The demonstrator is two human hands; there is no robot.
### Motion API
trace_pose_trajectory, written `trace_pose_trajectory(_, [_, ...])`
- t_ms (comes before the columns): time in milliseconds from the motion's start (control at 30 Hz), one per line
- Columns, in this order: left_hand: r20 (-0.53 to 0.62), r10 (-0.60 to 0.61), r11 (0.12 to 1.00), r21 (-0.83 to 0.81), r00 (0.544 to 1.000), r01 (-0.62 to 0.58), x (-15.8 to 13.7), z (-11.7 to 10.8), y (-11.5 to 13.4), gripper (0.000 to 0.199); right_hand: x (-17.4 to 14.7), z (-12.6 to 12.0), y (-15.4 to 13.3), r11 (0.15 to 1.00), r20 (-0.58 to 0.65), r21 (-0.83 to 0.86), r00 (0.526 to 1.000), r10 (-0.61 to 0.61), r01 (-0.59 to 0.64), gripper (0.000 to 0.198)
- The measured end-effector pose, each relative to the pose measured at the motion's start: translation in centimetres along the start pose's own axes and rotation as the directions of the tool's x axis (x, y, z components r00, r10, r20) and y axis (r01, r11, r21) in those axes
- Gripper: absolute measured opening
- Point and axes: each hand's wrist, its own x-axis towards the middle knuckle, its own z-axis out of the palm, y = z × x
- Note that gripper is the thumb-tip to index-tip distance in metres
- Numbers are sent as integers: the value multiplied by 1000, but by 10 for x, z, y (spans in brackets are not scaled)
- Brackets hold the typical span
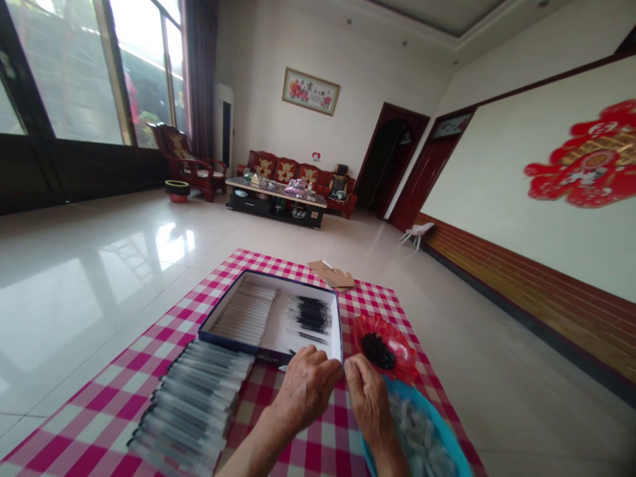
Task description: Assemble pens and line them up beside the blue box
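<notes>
Left hand point(311, 381) and right hand point(368, 397) nearly meet by the tray point(279, 318)'s near right corner, fingers curled; can't tell what they're gripping, if anything. Pens point(193, 397) sit nearside left of the tray. I'd keep both hands lined up, tbh.

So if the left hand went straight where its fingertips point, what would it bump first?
Most likely the right hand: the left hand points toward it, and they look very near each other in this view. Depth is hard to judge here, though.
</notes>
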Motion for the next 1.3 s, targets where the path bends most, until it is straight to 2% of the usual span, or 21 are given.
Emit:
trace_pose_trajectory(133, [-34, -5, 1000, -9, 999, 5, 0, 3, 0, 29, -1, 7, -2, 997, -88, -48, 994, 57, -61, 40])
trace_pose_trajectory(300, [-39, -32, 999, -27, 999, 31, 0, 1, -5, 29, -1, -1, -8, 994, 16, 52, 995, 95, -96, 36])
trace_pose_trajectory(400, [-22, -48, 999, -23, 999, 47, 0, 0, -8, 28, 0, -8, -9, 991, 79, 117, 995, 61, -70, 27])
trace_pose_trajectory(533, [-3, -42, 999, -21, 999, 42, 0, 1, -5, 29, 0, -8, -5, 996, 114, 90, 994, -2, -8, 24])
trace_pose_trajectory(633, [-5, -24, 999, -33, 1000, 24, 0, 1, -2, 29, 0, -3, -3, 998, 71, 63, 997, -11, 6, 31])
trace_pose_trajectory(767, [-15, -21, 999, -47, 1000, 20, -1, 0, -1, 28, -1, 1, -2, 998, -14, 45, 999, 35, -34, 36])
trace_pose_trajectory(900, [-24, -28, 998, -58, 999, 26, -1, 0, -5, 28, -1, -7, -5, 992, 73, 94, 995, 73, -80, 29])
trace_pose_trajectory(1033, [-17, -26, 998, -50, 1000, 25, -1, -1, -6, 27, 0, -11, -7, 994, 129, 99, 991, 35, -48, 22])
trace_pose_trajectory(1167, [-14, -17, 998, -54, 1000, 16, -2, -1, -3, 28, 0, -4, -4, 999, 64, 48, 998, 2, -5, 32])
trace_pose_trajectory(1300, [-17, -9, 998, -65, 1000, 8, -2, 0, -2, 27, -2, 0, -1, 997, -8, 50, 998, 56, -56, 39])
